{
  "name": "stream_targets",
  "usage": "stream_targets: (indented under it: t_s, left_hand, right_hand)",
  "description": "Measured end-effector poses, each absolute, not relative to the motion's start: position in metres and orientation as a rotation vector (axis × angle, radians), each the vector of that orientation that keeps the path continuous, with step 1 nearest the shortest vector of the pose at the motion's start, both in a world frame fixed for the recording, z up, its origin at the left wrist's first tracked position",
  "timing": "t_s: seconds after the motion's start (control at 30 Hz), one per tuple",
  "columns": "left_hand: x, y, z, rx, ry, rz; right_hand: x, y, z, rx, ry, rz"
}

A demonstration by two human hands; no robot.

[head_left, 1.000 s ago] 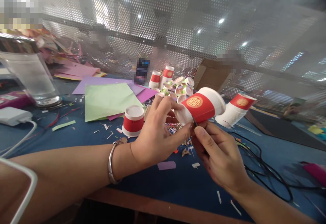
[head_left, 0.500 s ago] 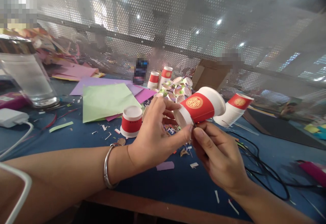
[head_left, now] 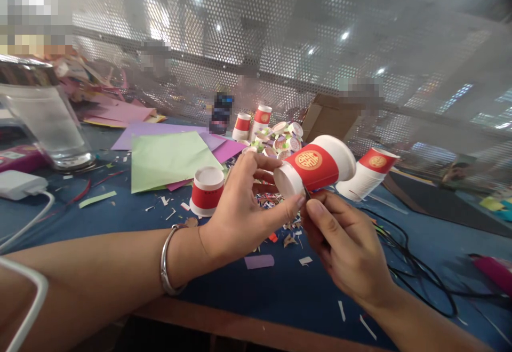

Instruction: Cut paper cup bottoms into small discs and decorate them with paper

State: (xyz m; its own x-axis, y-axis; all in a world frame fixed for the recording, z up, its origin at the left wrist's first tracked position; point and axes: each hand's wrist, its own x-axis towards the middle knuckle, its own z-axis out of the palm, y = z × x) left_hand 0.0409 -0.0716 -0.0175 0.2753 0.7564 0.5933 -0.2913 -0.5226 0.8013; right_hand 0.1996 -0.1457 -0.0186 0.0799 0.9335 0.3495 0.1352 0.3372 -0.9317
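A red and white paper cup (head_left: 326,161) with a gold round emblem lies tilted in the air, its closed base end toward the left. My left hand (head_left: 248,213) grips that end between thumb and fingers. Just below the cup, my right hand (head_left: 346,240) pinches a thin dark blade (head_left: 307,193) whose tip meets the cup's wall near the base; most of it is hidden by the fingers. Left of my left hand, a short red and white cup piece (head_left: 207,192) stands upside down on the blue table.
Behind the hands are a pile of cut cup bottoms (head_left: 280,137) and upright cups (head_left: 262,117). A cup stack (head_left: 368,173) leans at right, near black cables (head_left: 416,272). Green paper (head_left: 172,161), a water glass (head_left: 48,117), a white charger (head_left: 22,185) and paper scraps lie about.
The cup has turned slightly in my left hand, and its emblem has shifted a little right. My right hand with the blade stays close beneath it.
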Motion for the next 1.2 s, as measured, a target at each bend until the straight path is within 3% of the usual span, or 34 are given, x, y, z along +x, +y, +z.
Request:
stream_targets:
  t_s: [0.2,0.57,1.2]
  left_hand:
    - [0.041,-0.071,-0.010,1.278,0.442,1.139]
    - [0.041,-0.056,-0.010,1.128,0.168,1.022]
    - [0.045,-0.066,-0.020,1.354,0.254,1.170]
  right_hand:
    - [0.202,-0.144,-0.019,-1.122,-1.324,0.835]
    - [0.201,-0.144,-0.019,-1.098,-1.331,0.882]
    - [0.201,-0.143,-0.022,-1.111,-1.279,0.920]
